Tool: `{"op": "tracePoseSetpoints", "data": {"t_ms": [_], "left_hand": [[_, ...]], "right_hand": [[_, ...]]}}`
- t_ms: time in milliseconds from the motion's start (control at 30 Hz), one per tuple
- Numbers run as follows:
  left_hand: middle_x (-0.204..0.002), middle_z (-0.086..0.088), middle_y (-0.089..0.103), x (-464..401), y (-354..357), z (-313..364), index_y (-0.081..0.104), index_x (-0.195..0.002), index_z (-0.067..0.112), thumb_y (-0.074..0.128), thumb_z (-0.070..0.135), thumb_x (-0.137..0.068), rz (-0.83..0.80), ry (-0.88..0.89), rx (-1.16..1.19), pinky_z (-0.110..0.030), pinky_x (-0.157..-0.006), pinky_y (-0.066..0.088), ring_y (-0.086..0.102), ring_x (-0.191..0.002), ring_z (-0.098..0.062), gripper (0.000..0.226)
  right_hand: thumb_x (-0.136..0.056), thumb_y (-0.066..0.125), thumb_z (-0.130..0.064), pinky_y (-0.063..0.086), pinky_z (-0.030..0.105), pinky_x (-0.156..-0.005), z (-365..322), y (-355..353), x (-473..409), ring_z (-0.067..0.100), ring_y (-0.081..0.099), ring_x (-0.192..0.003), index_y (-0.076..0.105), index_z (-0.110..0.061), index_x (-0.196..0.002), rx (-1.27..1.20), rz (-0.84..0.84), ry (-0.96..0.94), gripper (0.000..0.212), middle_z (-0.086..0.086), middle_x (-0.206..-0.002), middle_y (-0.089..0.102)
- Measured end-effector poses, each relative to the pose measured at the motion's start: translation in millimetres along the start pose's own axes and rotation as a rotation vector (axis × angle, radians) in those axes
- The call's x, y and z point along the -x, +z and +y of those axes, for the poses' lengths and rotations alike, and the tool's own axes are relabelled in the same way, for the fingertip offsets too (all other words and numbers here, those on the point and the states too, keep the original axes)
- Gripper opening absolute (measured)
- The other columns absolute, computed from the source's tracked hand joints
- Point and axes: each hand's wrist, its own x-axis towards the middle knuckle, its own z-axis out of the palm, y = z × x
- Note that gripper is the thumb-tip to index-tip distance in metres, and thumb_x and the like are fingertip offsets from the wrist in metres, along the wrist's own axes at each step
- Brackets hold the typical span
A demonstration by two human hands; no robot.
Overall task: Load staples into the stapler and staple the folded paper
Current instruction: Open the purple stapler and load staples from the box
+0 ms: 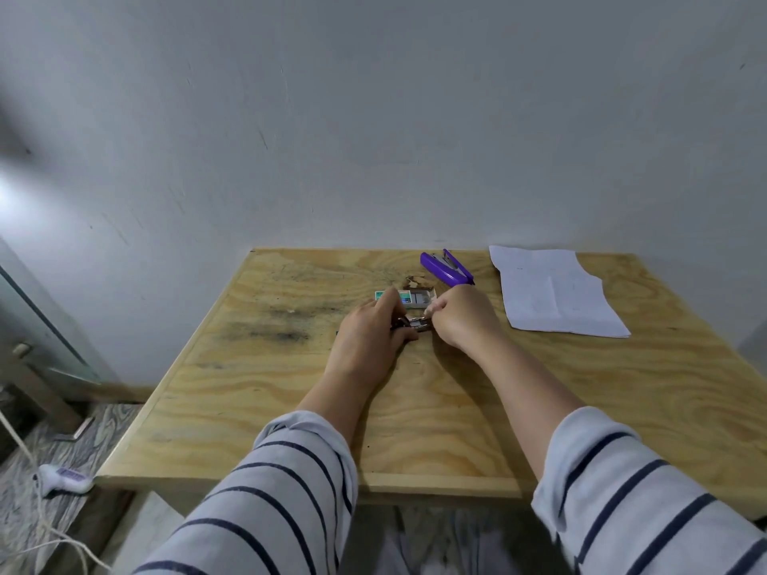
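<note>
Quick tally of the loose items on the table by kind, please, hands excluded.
Purple stapler: 1
Staple box: 1
White paper sheet: 1
Small metal item, gripped by left hand and right hand, too small to identify: 1
Total: 4

We are seeing the wooden table [257, 392] lying bare along its left edge and near edge. Toward the far edge, the staple box [409, 297], the purple stapler [446, 267] and both hands are crowding the middle, while the sheet of paper [556, 294] is covering the far right corner.
</note>
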Motion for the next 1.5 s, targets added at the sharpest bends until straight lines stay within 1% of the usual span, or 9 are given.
{"op": "tracePoseSetpoints", "data": {"t_ms": [233,533,667,867,1000,1167,1267,1333,1500], "left_hand": [[-0.086,-0.006,0.066,2,-1,1,0.050,-0.089,0.012,0.073,0.024,-0.078,0.005,0.034,-0.011,-0.035,-0.064,0.044,0.057,-0.078,-0.026,0.028],[-0.086,-0.006,0.065,1,-2,1,0.050,-0.089,0.011,0.072,0.023,-0.079,-0.008,0.021,-0.013,-0.034,-0.063,0.040,0.053,-0.079,-0.024,0.026],[-0.086,-0.006,0.064,2,-2,2,0.050,-0.090,0.012,0.071,0.025,-0.080,-0.003,0.038,-0.041,-0.035,-0.063,0.043,0.053,-0.079,-0.024,0.027],[-0.088,-0.004,0.064,2,-2,2,0.051,-0.092,0.012,0.072,0.027,-0.080,0.007,0.037,-0.037,-0.030,-0.063,0.037,0.052,-0.078,-0.021,0.029],[-0.089,-0.003,0.064,3,-2,2,0.050,-0.092,0.013,0.071,0.028,-0.080,-0.003,0.030,-0.040,-0.030,-0.065,0.039,0.052,-0.080,-0.020,0.028],[-0.090,-0.003,0.064,3,-3,2,0.050,-0.092,0.014,0.071,0.028,-0.081,-0.006,0.035,-0.044,-0.031,-0.065,0.041,0.053,-0.081,-0.021,0.027],[-0.088,-0.005,0.065,3,-3,2,0.050,-0.091,0.013,0.071,0.027,-0.080,0.005,0.042,-0.040,-0.033,-0.064,0.041,0.053,-0.079,-0.022,0.028],[-0.087,-0.005,0.065,3,-2,2,0.050,-0.092,0.012,0.071,0.027,-0.080,0.007,0.040,-0.041,-0.036,-0.066,0.046,0.055,-0.080,-0.024,0.029],[-0.092,-0.005,0.067,2,-2,2,0.051,-0.097,0.013,0.070,0.028,-0.081,-0.007,0.010,-0.044,-0.039,-0.071,0.050,0.058,-0.084,-0.024,0.029]], "right_hand": [[-0.087,0.062,-0.022,0.045,0.027,-0.065,-1,3,-1,0.023,0.061,-0.096,0.061,-0.009,-0.119,0.096,0.008,-0.047,0.034,0.008,-0.111,0.065],[-0.085,0.061,-0.034,0.049,0.032,-0.076,-1,12,-3,0.024,0.056,-0.098,0.060,-0.018,-0.121,0.003,0.031,0.164,0.040,0.005,-0.113,0.061],[-0.085,0.060,-0.032,0.053,0.037,-0.083,-1,10,-4,0.023,0.058,-0.094,0.063,-0.019,-0.118,-0.011,-0.027,0.097,0.035,0.004,-0.111,0.063],[-0.084,0.064,-0.040,0.051,0.029,-0.065,14,12,0,0.018,0.061,-0.086,0.073,-0.028,-0.097,0.007,0.107,-0.008,0.020,-0.002,-0.098,0.069],[-0.081,0.066,-0.042,0.053,0.038,-0.080,12,18,2,0.020,0.059,-0.092,0.073,-0.030,-0.093,-0.047,0.144,0.040,0.019,-0.001,-0.104,0.068],[-0.080,0.066,-0.049,0.042,0.032,-0.077,12,9,2,0.021,0.057,-0.099,0.072,-0.033,-0.098,0.046,0.139,0.041,0.025,-0.005,-0.104,0.067],[-0.083,0.065,-0.041,0.046,0.034,-0.078,17,3,8,0.019,0.058,-0.097,0.071,-0.031,-0.090,-0.035,0.107,-0.080,0.013,-0.005,-0.104,0.069],[-0.085,0.064,-0.032,0.049,0.033,-0.075,21,3,14,0.019,0.057,-0.095,0.067,-0.032,-0.086,-0.068,0.195,-0.186,0.003,-0.001,-0.105,0.066],[-0.087,0.056,-0.003,0.037,0.028,-0.088,32,6,22,0.019,0.039,-0.110,0.069,-0.025,-0.107,0.078,0.225,-0.445,0.033,-0.002,-0.113,0.049]]}}
